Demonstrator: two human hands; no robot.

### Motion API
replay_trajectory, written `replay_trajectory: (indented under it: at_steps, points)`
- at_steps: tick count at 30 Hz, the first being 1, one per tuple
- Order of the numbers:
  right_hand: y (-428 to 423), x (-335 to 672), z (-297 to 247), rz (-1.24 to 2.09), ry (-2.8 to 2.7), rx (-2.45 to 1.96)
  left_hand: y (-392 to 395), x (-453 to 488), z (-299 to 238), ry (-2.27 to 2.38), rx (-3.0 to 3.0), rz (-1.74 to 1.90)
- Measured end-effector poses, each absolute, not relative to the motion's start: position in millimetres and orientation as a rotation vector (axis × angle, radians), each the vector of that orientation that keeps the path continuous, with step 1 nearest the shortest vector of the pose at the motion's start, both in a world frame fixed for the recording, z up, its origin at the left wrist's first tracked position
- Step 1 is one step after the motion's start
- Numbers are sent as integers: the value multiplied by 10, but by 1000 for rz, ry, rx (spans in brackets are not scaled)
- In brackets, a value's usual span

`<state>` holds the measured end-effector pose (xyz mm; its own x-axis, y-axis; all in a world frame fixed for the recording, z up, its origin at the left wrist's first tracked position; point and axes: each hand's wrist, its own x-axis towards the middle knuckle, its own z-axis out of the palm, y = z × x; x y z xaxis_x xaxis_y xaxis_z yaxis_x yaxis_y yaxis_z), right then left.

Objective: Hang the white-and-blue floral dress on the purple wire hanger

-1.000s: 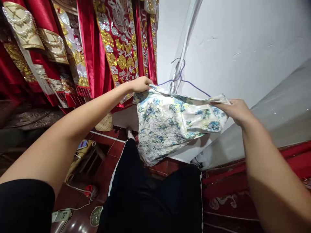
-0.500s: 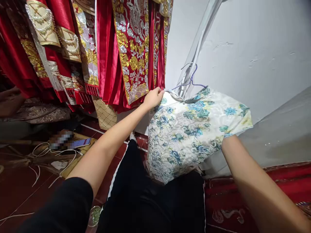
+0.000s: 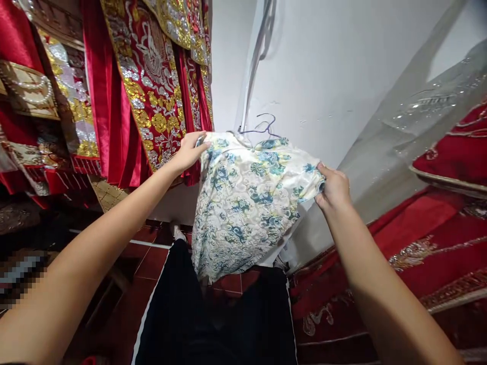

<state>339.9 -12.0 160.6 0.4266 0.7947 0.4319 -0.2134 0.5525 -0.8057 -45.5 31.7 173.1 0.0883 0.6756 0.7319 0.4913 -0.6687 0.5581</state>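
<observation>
A white dress with a blue and green floral print (image 3: 243, 203) hangs in front of me on a purple wire hanger (image 3: 262, 128). My left hand (image 3: 189, 150) is closed on its left shoulder. Gripping the sleeve edge on the other side is my right hand (image 3: 333, 186). The dress falls down to my black trousers (image 3: 213, 314). The hanger's lower part is hidden inside the fabric.
Red robes with gold and silver embroidery (image 3: 148, 86) hang close on the left. A white wall (image 3: 335, 76) is behind the dress. Clear plastic sheeting (image 3: 411, 132) covers red embroidered garments (image 3: 437, 228) at right. Red floor tiles (image 3: 152, 253) show below.
My right hand has come out from under the dress and now grips its right sleeve edge. The view has swung left and the dress hangs more steeply.
</observation>
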Motion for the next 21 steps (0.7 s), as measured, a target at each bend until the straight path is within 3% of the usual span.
replay_trajectory:
  at_steps: [5,8,12,14,16,19,21]
  points:
    - [-894,2982,1131,519,-939,-730,-345,-39,1870,806,1905,1225]
    - [-1584,2626,681,583,-1478,-980,-832,259,1757,690,1436,956]
    - [-2056,2473,457,995,-2310,-905,-1323,325,1418,750,1146,756]
    - [-1977,2535,502,1026,-2424,-790,-1416,207,1283,814,1185,606]
    - [-1726,2635,577,808,-2323,-793,-1402,43,1247,903,1335,525]
    - [-1210,2783,669,450,-1960,-953,-1230,-197,1379,1007,1679,575]
    - [-891,2856,694,491,-1871,-1024,-1047,-333,1519,1054,1950,665]
